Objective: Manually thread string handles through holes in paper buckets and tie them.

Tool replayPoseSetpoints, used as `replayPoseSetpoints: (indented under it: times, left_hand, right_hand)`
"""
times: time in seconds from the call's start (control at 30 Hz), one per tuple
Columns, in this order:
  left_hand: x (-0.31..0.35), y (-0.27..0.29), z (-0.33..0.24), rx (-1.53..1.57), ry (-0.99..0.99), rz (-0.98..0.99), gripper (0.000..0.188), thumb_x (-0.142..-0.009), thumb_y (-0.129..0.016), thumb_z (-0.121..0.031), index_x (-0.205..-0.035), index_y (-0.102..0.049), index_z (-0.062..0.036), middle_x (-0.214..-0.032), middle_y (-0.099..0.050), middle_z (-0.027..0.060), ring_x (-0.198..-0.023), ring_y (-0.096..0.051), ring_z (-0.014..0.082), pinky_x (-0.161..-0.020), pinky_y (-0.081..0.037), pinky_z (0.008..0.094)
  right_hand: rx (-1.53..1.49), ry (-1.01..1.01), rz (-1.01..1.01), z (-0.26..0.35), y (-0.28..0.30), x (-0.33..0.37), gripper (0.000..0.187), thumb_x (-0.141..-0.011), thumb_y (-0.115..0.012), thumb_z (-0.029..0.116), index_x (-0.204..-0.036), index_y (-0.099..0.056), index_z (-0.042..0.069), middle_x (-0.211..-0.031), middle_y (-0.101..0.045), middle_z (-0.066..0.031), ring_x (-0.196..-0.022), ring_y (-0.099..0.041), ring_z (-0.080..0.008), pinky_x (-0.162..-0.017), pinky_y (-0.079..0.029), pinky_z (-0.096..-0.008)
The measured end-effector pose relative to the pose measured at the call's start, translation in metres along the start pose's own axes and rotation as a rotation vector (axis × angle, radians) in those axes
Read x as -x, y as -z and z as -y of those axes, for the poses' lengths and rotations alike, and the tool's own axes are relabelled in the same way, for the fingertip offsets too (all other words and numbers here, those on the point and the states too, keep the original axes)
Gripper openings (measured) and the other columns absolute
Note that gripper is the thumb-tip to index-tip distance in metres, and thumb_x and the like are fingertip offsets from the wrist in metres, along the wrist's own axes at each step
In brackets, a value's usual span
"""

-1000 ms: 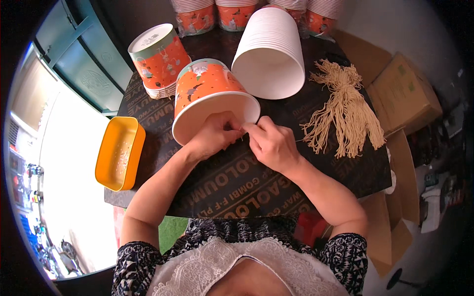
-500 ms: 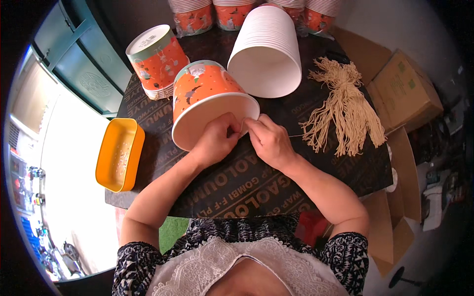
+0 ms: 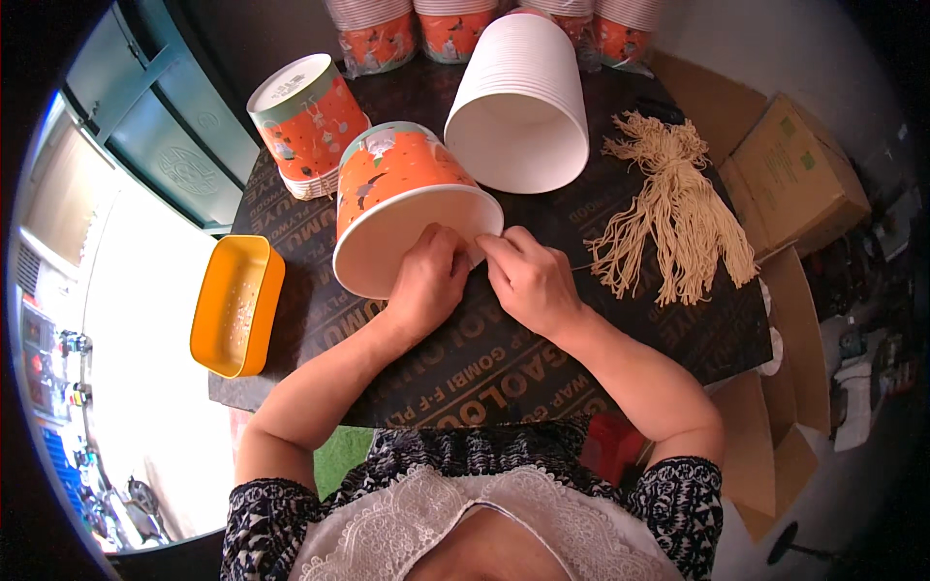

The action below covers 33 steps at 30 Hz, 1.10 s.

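An orange and green printed paper bucket [image 3: 402, 172] lies tilted on the table, its white-rimmed mouth facing me. My left hand [image 3: 431, 276] reaches just into the mouth near its right side, fingers curled together; whatever they hold is hidden. Beside it, at the right edge of the rim, my right hand [image 3: 528, 281] is closed in a pinch. A thin cord [image 3: 582, 267] runs from behind my right hand to a bundle of cream cotton cords [image 3: 668, 228] on the right. The fingertips of both hands nearly meet at the rim.
A yellow plastic tub [image 3: 237, 305] with small pale bits stands at the left. Behind are an upside-down orange bucket stack [image 3: 315, 121] and a tilted white stack [image 3: 523, 97]. Wrapped bucket stacks [image 3: 378, 39] line the far edge. Cardboard boxes [image 3: 799, 179] stand beyond the table's right side.
The bucket has shifted slightly left and down. My left hand has turned, its fingers now more upright inside the rim. My right hand keeps its pinch at nearly the same place.
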<state>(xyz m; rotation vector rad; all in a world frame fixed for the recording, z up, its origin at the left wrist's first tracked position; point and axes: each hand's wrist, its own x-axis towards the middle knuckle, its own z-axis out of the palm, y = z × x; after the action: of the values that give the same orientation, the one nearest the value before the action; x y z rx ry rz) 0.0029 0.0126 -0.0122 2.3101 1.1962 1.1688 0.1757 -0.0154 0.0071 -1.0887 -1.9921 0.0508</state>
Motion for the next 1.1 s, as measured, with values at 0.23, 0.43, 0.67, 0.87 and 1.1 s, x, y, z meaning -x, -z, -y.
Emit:
replayPoseSetpoints:
  times: [0.23,0.43,0.67,0.87,1.1]
  left_hand:
    - [-0.001,0.000,-0.004,0.014,0.077,-0.010,0.010,-0.080,-0.060,-0.002,-0.088,-0.055,-0.0004,-0.084,-0.059,0.0214,-0.080,-0.060,0.0402,-0.070,-0.049,0.0450]
    - [0.000,0.002,-0.004,0.066,0.097,0.018,0.008,-0.082,-0.059,-0.003,-0.088,-0.055,-0.0005,-0.085,-0.061,0.0215,-0.081,-0.060,0.0404,-0.071,-0.049,0.0448]
    - [0.001,0.001,-0.002,0.016,0.035,0.031,0.013,-0.087,-0.062,-0.007,-0.094,-0.052,-0.0023,-0.083,-0.062,0.0199,-0.079,-0.064,0.0394,-0.067,-0.051,0.0417]
    - [-0.003,0.003,-0.010,0.008,-0.033,0.027,0.010,-0.085,-0.062,-0.005,-0.086,-0.054,-0.0005,-0.080,-0.061,0.0200,-0.077,-0.062,0.0385,-0.067,-0.050,0.0428]
    - [0.001,0.003,-0.009,-0.086,-0.137,0.080,0.012,-0.083,-0.059,-0.002,-0.091,-0.053,0.0026,-0.084,-0.059,0.0216,-0.077,-0.060,0.0393,-0.067,-0.049,0.0454]
  right_hand:
    - [-0.175,0.606,0.050,0.032,0.018,0.002,0.025,-0.073,-0.060,0.009,-0.096,-0.064,0.001,-0.066,-0.054,-0.0035,-0.052,-0.053,-0.0183,-0.046,-0.043,-0.0328]
    - [-0.110,0.489,-0.003,0.031,0.020,-0.001,0.012,-0.074,-0.064,0.008,-0.080,-0.054,0.004,-0.067,-0.054,-0.0068,-0.054,-0.054,-0.0248,-0.049,-0.043,-0.0350]
    - [0.108,0.045,-0.047,0.011,0.004,-0.007,0.010,-0.080,-0.064,0.004,-0.088,-0.059,0.003,-0.079,-0.056,-0.0127,-0.072,-0.059,-0.0327,-0.060,-0.050,-0.0409]
    - [-0.041,-0.006,-0.009,-0.003,-0.003,-0.005,0.025,-0.083,-0.056,-0.001,-0.107,-0.061,-0.001,-0.091,-0.055,-0.0168,-0.087,-0.057,-0.0355,-0.074,-0.050,-0.0414]
    - [-0.152,-0.040,0.094,-0.010,-0.009,-0.001,0.028,-0.083,-0.050,-0.001,-0.111,-0.057,-0.003,-0.095,-0.055,-0.0192,-0.092,-0.055,-0.0384,-0.079,-0.048,-0.0437]
